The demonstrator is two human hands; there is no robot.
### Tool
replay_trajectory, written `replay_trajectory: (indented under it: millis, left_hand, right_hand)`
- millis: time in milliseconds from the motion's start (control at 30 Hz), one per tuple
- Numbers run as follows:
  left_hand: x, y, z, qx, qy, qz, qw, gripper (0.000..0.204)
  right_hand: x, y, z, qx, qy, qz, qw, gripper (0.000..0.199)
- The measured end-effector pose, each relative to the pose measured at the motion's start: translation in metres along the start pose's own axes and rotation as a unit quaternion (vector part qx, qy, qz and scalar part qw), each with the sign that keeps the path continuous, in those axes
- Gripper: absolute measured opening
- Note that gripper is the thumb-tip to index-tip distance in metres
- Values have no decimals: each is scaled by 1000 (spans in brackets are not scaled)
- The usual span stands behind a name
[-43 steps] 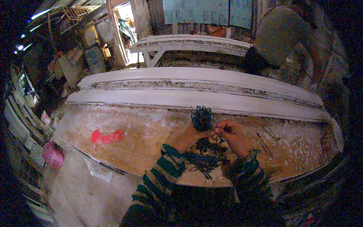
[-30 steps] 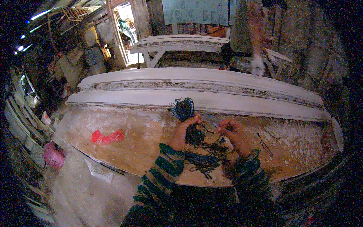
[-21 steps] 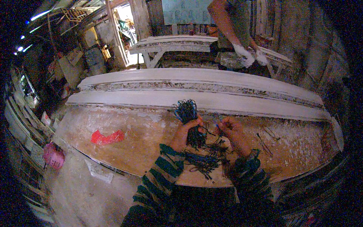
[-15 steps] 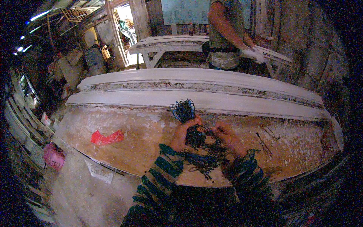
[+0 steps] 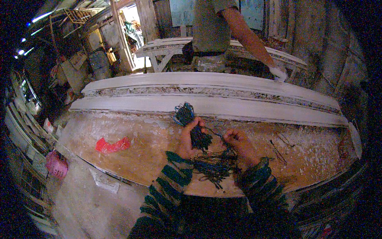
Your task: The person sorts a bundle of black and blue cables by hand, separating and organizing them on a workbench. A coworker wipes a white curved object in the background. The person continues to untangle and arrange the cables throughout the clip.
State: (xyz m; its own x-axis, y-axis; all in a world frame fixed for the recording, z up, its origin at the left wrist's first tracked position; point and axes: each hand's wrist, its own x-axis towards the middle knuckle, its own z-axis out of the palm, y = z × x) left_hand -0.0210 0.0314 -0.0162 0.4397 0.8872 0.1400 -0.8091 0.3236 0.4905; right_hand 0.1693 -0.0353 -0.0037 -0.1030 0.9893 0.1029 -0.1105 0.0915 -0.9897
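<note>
My left hand is closed round the middle of a bundle of dark looped cords, whose bluish loops fan out above the fist. A strand runs from the bundle across to my right hand, which pinches it between thumb and fingers. Below both hands, a loose pile of dark cords lies on the worn wooden table. Two thin single loops of cord rest on the wood to the right of my right hand.
Long white moldings stretch across the table's far side. A red scrap lies at left; a pink basket stands beyond the left edge. Across the table, a person with a white-covered hand stands before a trestle bench.
My left hand has shifted slightly left with the bundle, and a strand now stretches between my hands. The other person has moved left, reaching a hand to the far white molding.
</note>
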Motion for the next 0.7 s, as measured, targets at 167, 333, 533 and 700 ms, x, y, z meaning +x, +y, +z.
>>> replay_trajectory:
  millis: [167, 333, 533, 700]
  left_hand:
    - [1, 5, 0, -9, 14, 76, 997, 19]
    - [-3, 6, 9, 56, 15, 67, 996, 22]
    - [-12, -5, 15, 149, 15, -38, 988, 21]
    - [-7, -22, 18, 231, 6, -50, 972, 24]
  right_hand:
    - [2, -11, -21, 8, 38, -53, 998, 9]
    - [1, -21, -25, -19, 80, -41, 996, 11]
    - [0, -17, -13, 138, 25, -40, 989, 7]
    - [-1, -12, -11, 124, 6, -9, 992, 7]
